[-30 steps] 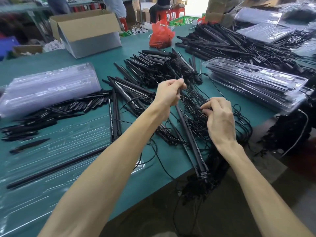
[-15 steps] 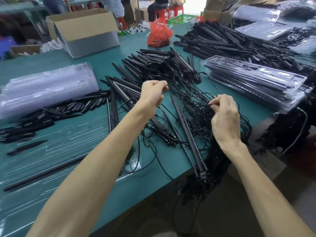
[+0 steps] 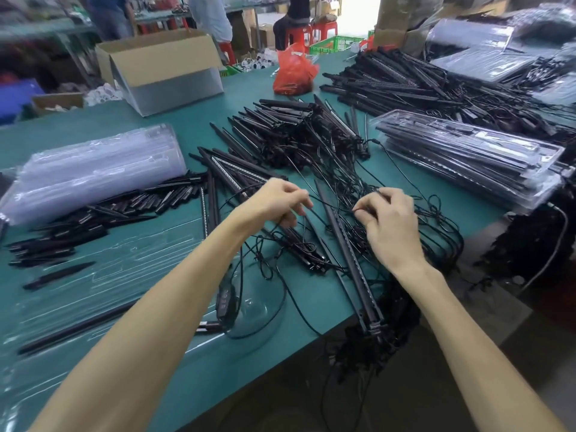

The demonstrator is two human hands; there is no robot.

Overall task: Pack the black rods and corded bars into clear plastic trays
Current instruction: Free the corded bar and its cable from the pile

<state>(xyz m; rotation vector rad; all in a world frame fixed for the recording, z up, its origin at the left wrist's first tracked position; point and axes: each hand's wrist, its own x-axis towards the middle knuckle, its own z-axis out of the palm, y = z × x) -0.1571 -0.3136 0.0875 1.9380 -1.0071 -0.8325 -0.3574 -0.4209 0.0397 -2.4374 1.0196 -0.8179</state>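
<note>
Near the front edge of the green table (image 3: 78, 126), in the head view, both hands work over a tangle of cords (image 3: 436, 232) that spills off the front right corner. The left hand (image 3: 279, 201) has its fingers curled and pinches a thin cord (image 3: 355, 209); the right hand (image 3: 389, 226) pinches a thin cord at its fingertips too. I cannot tell whether both hold the same strand. Between the two hands lies a long corded bar (image 3: 346, 254), running toward the front edge, with its capped end just over that edge. A small inline controller (image 3: 226, 304) lies beside the left forearm.

At the middle of the table sits a heap of corded bars (image 3: 296, 129), touching the tangle. Toward the left edge a spread of short black rods (image 3: 93, 219) lies against a wrapped stack of empty trays (image 3: 93, 173). At the front left corner an open clear tray (image 3: 93, 275) lies flat with one long rod (image 3: 78, 330) on it. Along the right edge stands a stack of filled trays (image 3: 467, 157), with bars showing through the plastic. Behind it, toward the far right corner, is a second heap of bars (image 3: 405, 82). By the far edge stand an open cardboard box (image 3: 162, 70) and a red plastic bag (image 3: 294, 73), well apart from the hands.
</note>
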